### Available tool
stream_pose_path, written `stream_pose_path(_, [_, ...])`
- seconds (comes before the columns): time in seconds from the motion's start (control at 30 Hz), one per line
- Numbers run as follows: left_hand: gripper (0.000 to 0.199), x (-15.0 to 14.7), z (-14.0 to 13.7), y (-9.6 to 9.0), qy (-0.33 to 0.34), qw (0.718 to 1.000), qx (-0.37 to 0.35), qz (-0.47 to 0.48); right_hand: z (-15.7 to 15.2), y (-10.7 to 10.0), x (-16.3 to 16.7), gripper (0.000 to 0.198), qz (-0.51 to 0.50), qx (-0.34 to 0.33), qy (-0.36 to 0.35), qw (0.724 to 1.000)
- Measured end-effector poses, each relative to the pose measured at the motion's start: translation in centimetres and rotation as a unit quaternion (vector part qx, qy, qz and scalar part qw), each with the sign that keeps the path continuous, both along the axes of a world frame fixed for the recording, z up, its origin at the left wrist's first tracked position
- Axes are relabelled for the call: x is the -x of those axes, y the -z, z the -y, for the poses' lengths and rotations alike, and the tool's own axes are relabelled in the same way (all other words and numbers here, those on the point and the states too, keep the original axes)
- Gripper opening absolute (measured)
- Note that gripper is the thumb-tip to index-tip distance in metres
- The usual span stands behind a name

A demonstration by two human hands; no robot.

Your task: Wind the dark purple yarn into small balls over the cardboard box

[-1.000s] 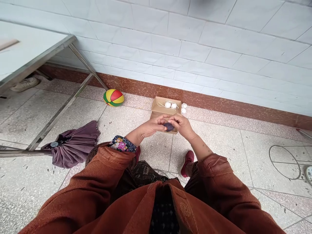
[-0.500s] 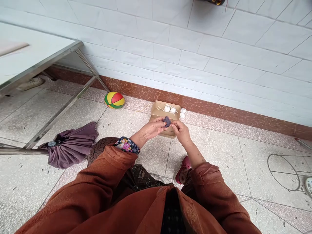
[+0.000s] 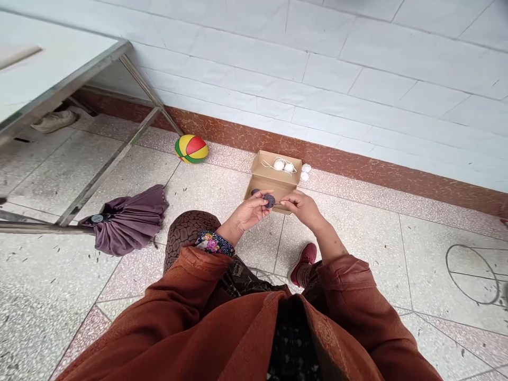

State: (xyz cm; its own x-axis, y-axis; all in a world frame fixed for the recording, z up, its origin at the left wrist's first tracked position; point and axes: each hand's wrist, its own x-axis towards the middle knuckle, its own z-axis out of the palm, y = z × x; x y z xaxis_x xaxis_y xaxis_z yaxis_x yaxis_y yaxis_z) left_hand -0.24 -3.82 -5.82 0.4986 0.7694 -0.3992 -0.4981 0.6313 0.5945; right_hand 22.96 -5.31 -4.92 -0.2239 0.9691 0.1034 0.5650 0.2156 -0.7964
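Observation:
A small dark purple-grey ball of yarn [image 3: 269,200] is pinched in the fingers of my left hand [image 3: 251,211]. To its right, my right hand [image 3: 302,208] pinches a thin dark strand that runs from the ball. Both hands hover over an open cardboard box [image 3: 281,189] on the floor. Two white yarn balls [image 3: 284,166] with loose ends lie in its far part, by the wall. Another dark ball [image 3: 255,191] shows in the near part, partly behind my left hand. Outside the box's right side sit more white yarn balls [image 3: 305,172].
A red, yellow and green ball [image 3: 191,148] rests by the wall. At left stands a metal-framed table [image 3: 91,58], with a folded purple umbrella [image 3: 130,222] near its leg and a shoe [image 3: 54,121] underneath. A wire ring frame [image 3: 472,274] lies on the floor at right.
My right hand has drawn away to the right from the dark ball, and a stretch of strand now shows between the hands. The view has shifted slightly.

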Motion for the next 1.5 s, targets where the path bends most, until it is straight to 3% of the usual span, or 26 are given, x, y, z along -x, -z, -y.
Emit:
stream_pose_path(0.27, [0.022,1.6,-0.3,0.4,-0.031,0.998,0.051,0.028,1.0,0.1,2.1,0.014,-0.03,-0.02,0.067,0.997])
stream_pose_path(0.47, [0.024,2.0,0.5,0.2,0.012,0.998,0.066,0.022,3.7,0.1,3.5,0.019,-0.033,-0.016,0.121,0.992])
stream_pose_path(0.67, [0.032,3.3,2.1,-1.4,-0.004,0.997,0.068,0.036,4.3,-2.9,4.3,0.021,-0.031,-0.074,0.134,0.988])
stream_pose_path(0.9, [0.036,6.2,4.0,-4.6,-0.011,0.997,-0.004,0.076,4.8,-4.6,8.1,0.02,-0.063,-0.019,0.083,0.994])
stream_pose_path(1.0, [0.045,6.7,4.7,-6.1,-0.002,0.996,-0.041,0.08,5.9,-4.9,8.8,0.021,-0.094,-0.027,0.083,0.992])
stream_pose_path(1.2, [0.039,5.5,6.0,-6.6,0.052,0.994,-0.041,0.088,7.7,-5.2,7.8,0.026,-0.085,-0.068,0.104,0.989])
stream_pose_path(1.33, [0.031,3.5,7.1,-6.6,0.054,0.994,-0.029,0.086,8.9,-4.6,6.8,0.021,-0.089,-0.057,0.119,0.987])
stream_pose_path(1.5, [0.038,1.2,7.6,-7.5,0.092,0.991,-0.053,0.084,10.3,-4.1,5.4,0.022,-0.129,-0.027,0.145,0.981])
